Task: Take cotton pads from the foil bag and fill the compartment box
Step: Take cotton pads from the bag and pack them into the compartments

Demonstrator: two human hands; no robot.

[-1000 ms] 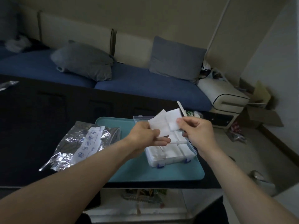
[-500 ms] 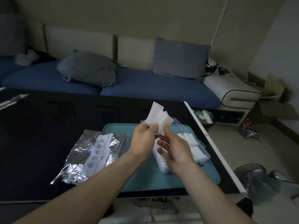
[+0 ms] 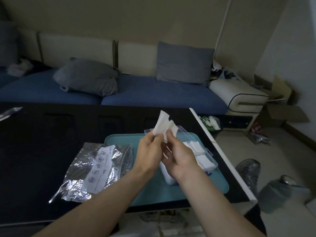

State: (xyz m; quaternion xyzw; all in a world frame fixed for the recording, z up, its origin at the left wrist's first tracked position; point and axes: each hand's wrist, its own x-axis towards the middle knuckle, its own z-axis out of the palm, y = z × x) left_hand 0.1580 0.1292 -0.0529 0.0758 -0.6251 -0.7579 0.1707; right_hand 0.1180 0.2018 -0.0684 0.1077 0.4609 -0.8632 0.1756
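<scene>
Cotton pads (image 3: 163,126) are held up in a small bunch above the compartment box (image 3: 203,155), between both hands. The left hand (image 3: 150,151) pinches the lower edge of the bunch with curled fingers, and the right hand (image 3: 177,156) meets it from the other side, its thumb and forefinger closed on the pads as if to peel one loose. The box sits open on a teal tray (image 3: 196,190), and the compartments that show are already packed with white pads; the part hidden behind the hands cannot be judged. The foil bag (image 3: 95,170) lies flat on the dark table (image 3: 42,134) just left of the tray, crumpled, and looks close to empty. The filling seems well advanced, with these few pads left to place.
</scene>
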